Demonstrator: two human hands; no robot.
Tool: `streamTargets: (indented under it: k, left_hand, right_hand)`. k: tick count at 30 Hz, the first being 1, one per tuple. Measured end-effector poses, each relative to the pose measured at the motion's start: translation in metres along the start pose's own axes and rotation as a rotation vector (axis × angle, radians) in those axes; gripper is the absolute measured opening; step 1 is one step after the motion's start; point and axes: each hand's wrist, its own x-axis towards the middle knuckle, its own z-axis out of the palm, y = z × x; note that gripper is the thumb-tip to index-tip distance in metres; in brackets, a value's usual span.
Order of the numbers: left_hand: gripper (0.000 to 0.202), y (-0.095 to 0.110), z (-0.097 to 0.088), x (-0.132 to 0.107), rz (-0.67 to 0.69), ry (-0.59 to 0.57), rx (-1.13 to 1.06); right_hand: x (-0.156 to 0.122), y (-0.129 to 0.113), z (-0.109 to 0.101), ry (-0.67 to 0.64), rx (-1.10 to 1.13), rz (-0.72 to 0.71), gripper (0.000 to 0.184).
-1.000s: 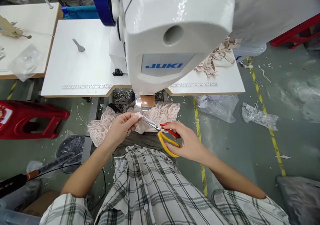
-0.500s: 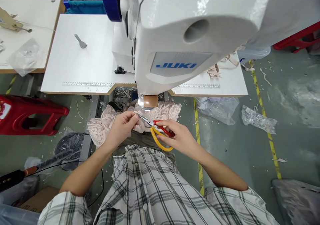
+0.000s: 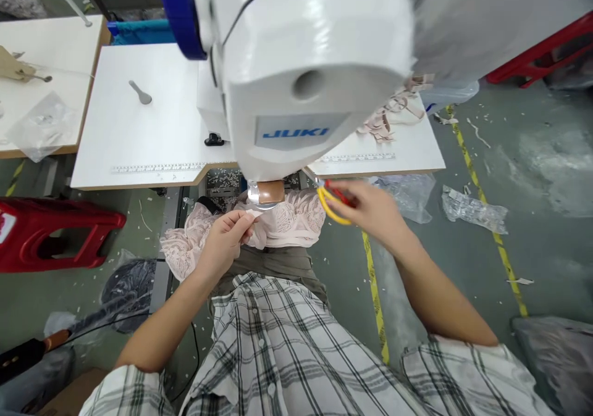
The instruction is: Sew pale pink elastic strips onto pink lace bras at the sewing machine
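My left hand (image 3: pixel 228 238) pinches an edge of a pale pink lace garment (image 3: pixel 296 221), just below the presser area of the white sewing machine (image 3: pixel 296 104). The lace spreads across my lap on both sides of that hand. Out to the right, near the front edge of the tabletop, my right hand (image 3: pixel 368 209) is closed around scissors (image 3: pixel 334 205) with one red and one yellow handle loop. Their blades point up and left, away from the garment, and are partly blurred.
A white tabletop (image 3: pixel 152 120) carries a printed ruler and a grey peg-shaped piece (image 3: pixel 140 92). Pale pink strips (image 3: pixel 382 123) lie right of the machine head. A red stool (image 3: pixel 60 231) stands at left. Plastic bags (image 3: pixel 475 209) and yellow tape mark the floor at right.
My right hand has carried the scissors away from the lace, to the right and up towards the tabletop. The left hand keeps its pinch on the fabric. The camera view has shifted a little.
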Motion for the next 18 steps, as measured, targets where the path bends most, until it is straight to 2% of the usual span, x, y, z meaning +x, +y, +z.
streamTargets:
  k: [3,5,6,9,10,11,12,13,14,16,17,18]
  left_hand:
    - [0.038,0.007,0.0,-0.001,-0.025,-0.117,0.055]
    - [0.037,0.012,0.0,-0.001,-0.031,-0.196,0.056]
    - [0.034,0.014,0.0,0.0,-0.057,-0.231,0.053]
    - [0.033,0.021,0.005,0.005,-0.124,-0.34,0.151]
    - [0.035,0.023,0.007,0.007,-0.13,-0.384,0.23]
    - [0.038,0.024,0.009,0.008,-0.113,-0.415,0.316]
    - [0.039,0.024,0.009,0.008,-0.064,-0.42,0.401]
    - [0.04,0.023,0.008,0.008,0.023,-0.378,0.479]
    - [0.039,0.02,0.006,0.007,0.14,-0.282,0.547]
    - [0.036,0.006,0.001,0.005,0.4,0.015,0.632]
    - [0.037,-0.006,0.0,0.005,0.479,0.148,0.636]
    - [0.039,-0.019,0.002,0.004,0.497,0.205,0.603]
  right_hand:
    - [0.039,0.006,-0.004,0.214,-0.149,-0.109,0.047]
    - [0.039,-0.01,-0.002,0.354,-0.128,-0.198,0.049]
    - [0.033,-0.021,0.004,0.368,-0.076,-0.284,0.048]
    - [0.008,-0.058,0.038,0.129,0.033,-0.757,0.044]
    - [0.003,-0.066,0.049,0.09,0.013,-0.824,0.038]
    - [0.0,-0.07,0.058,0.045,-0.008,-0.834,0.03]
    - [0.0,-0.071,0.063,0.021,-0.01,-0.799,0.026]
    - [0.002,-0.069,0.064,0.016,0.009,-0.721,0.024]
    - [0.004,-0.064,0.061,0.023,0.056,-0.616,0.021]
    - [0.008,-0.049,0.049,0.07,0.224,-0.368,0.018]
    - [0.009,-0.043,0.042,0.096,0.349,-0.238,0.018]
    - [0.009,-0.038,0.038,0.108,0.517,-0.114,0.02]
